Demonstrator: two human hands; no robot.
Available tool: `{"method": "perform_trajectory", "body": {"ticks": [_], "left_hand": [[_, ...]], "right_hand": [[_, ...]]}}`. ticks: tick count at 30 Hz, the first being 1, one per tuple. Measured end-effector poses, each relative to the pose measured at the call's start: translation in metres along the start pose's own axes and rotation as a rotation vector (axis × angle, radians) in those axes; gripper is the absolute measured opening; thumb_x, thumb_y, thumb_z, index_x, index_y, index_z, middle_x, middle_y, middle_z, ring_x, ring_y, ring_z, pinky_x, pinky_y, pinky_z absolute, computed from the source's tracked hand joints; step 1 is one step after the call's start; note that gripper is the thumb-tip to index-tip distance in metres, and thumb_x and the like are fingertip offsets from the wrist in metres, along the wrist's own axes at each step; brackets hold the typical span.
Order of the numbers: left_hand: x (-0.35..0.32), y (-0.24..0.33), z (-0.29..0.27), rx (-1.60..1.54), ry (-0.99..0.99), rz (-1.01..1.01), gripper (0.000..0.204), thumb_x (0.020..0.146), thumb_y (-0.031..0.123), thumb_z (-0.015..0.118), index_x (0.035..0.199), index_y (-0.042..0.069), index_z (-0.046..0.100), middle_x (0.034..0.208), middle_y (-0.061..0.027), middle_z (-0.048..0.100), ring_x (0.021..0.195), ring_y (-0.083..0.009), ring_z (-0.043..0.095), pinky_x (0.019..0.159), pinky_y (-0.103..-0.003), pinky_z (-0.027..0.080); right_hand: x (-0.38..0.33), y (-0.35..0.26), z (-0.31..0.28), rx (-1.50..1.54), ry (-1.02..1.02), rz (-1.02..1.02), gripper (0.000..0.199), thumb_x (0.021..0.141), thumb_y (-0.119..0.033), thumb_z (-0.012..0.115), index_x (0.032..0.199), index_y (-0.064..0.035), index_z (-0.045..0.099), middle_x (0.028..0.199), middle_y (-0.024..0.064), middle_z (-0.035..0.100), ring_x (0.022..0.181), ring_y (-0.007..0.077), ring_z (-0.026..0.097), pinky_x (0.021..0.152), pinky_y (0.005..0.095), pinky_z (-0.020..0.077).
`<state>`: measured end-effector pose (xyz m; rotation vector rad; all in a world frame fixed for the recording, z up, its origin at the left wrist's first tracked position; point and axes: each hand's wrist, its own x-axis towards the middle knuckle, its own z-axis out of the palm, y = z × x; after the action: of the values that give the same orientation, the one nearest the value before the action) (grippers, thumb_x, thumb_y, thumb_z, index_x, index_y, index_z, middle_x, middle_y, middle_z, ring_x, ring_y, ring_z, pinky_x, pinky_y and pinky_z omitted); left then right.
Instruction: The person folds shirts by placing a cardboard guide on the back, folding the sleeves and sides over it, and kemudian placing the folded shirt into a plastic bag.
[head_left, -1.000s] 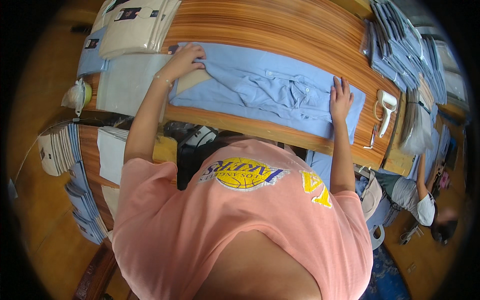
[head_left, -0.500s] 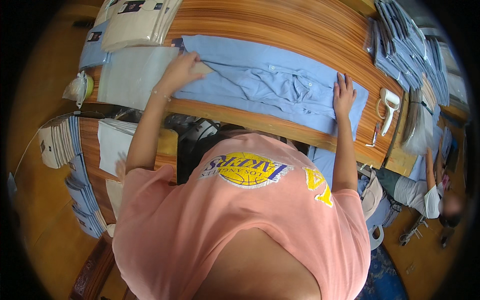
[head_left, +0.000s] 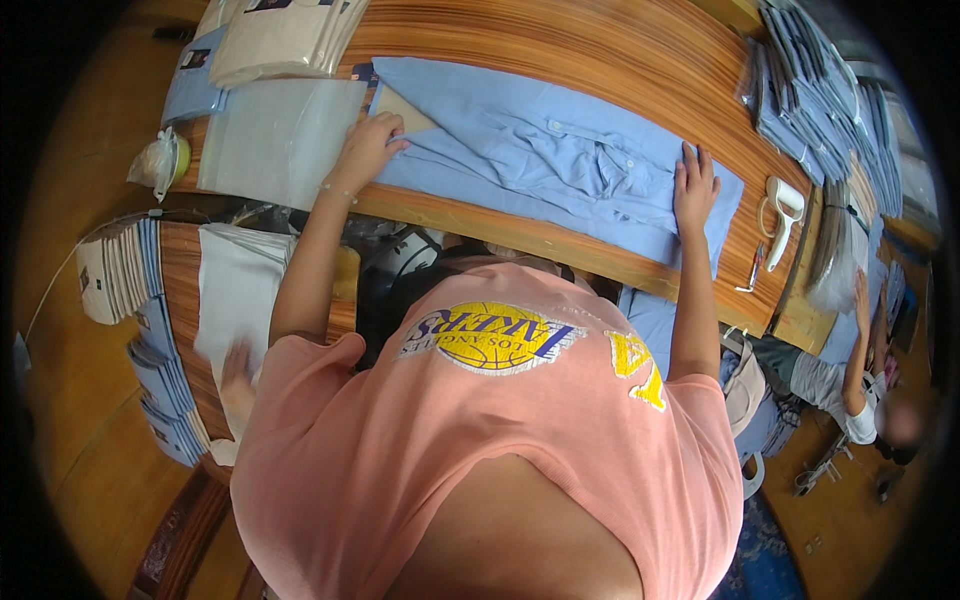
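A light blue shirt [head_left: 560, 150] lies lengthwise across the wooden table, its long sides folded in and its middle creased, with small buttons showing. At its left end a beige card [head_left: 405, 112] shows between the folds. My left hand [head_left: 370, 152] is closed at this end, pinching the near fold of the shirt beside the card. The right hand [head_left: 695, 190] rests flat on the shirt's right end, fingers stretched out. A clear plastic bag [head_left: 285, 140] lies flat to the left of my left hand.
Packed beige garments [head_left: 290, 40] are stacked at the far left. A white lint roller [head_left: 785, 220] and a small red-handled tool [head_left: 757, 265] lie at the right. Folded blue shirts [head_left: 800, 100] are piled beyond. A co-worker [head_left: 835, 385] is at the right; another person's blurred hand [head_left: 238, 380] is at the left.
My left hand has shifted toward me from the card to the near fold, uncovering more of the card. The right hand stays on the shirt. The co-worker's hand at the left has moved.
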<state>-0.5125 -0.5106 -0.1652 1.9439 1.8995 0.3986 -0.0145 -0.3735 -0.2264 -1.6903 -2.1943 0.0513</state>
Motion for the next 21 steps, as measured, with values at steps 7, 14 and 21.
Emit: {"method": "perform_trajectory", "body": {"ticks": [7,14,21], "left_hand": [[0.002,0.024,-0.011,0.135,-0.059,-0.181,0.03,0.075,0.02,0.068,0.101,0.008,0.057,0.092,-0.0088,0.06,0.093,-0.03,0.054,0.081,-0.041,0.038],[0.055,0.051,0.009,0.085,0.243,0.258,0.042,0.081,0.032,0.061,0.116,0.008,0.054,0.11,-0.0122,0.055,0.108,-0.0293,0.046,0.092,-0.046,0.033],[0.09,0.033,0.025,0.223,-0.011,0.16,0.032,0.085,0.033,0.056,0.102,0.006,0.061,0.109,-0.0099,0.057,0.109,-0.0287,0.046,0.092,-0.045,0.03]], "right_hand": [[0.013,-0.048,-0.046,0.353,0.035,-0.039,0.026,0.083,-0.02,0.061,0.106,-0.0083,0.062,0.112,0.0132,0.057,0.104,0.0314,0.051,0.088,0.0367,0.0404],[0.0,-0.078,-0.062,0.359,-0.334,-0.108,0.024,0.076,-0.022,0.069,0.089,-0.0027,0.064,0.085,0.0113,0.061,0.082,0.0265,0.054,0.071,0.0343,0.0435],[0.018,-0.046,-0.055,0.726,-0.352,0.237,0.02,0.08,-0.018,0.068,0.077,-0.0023,0.056,0.064,0.0007,0.049,0.058,0.0091,0.041,0.053,0.0253,0.0345]]}}
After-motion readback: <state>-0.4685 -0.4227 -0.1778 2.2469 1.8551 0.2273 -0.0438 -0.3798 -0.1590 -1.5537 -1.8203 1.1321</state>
